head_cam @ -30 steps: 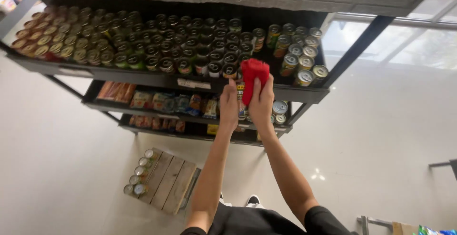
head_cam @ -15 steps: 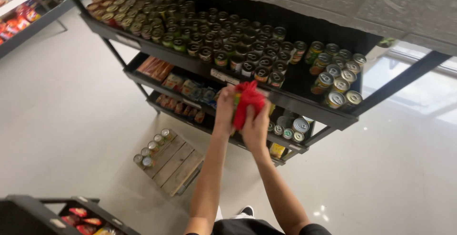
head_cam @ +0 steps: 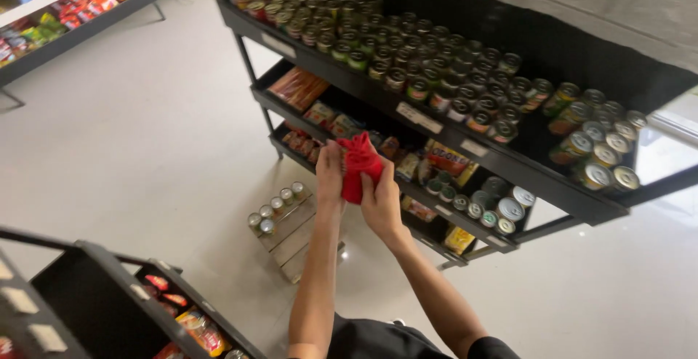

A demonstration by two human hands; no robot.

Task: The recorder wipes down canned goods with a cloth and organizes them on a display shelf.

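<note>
Red cloth bundle [head_cam: 359, 166] held in front of the black shelving unit [head_cam: 509, 166], level with its middle shelf, long axis roughly upright. Left hand [head_cam: 330, 177] cups its left side, right hand [head_cam: 381, 198] its lower right; both sets of fingers curl closed around it, equally near. Cans [head_cam: 436, 83] fill the top shelf. Against half a second ago, bundle and hands sit lower relative to the shelves.
</note>
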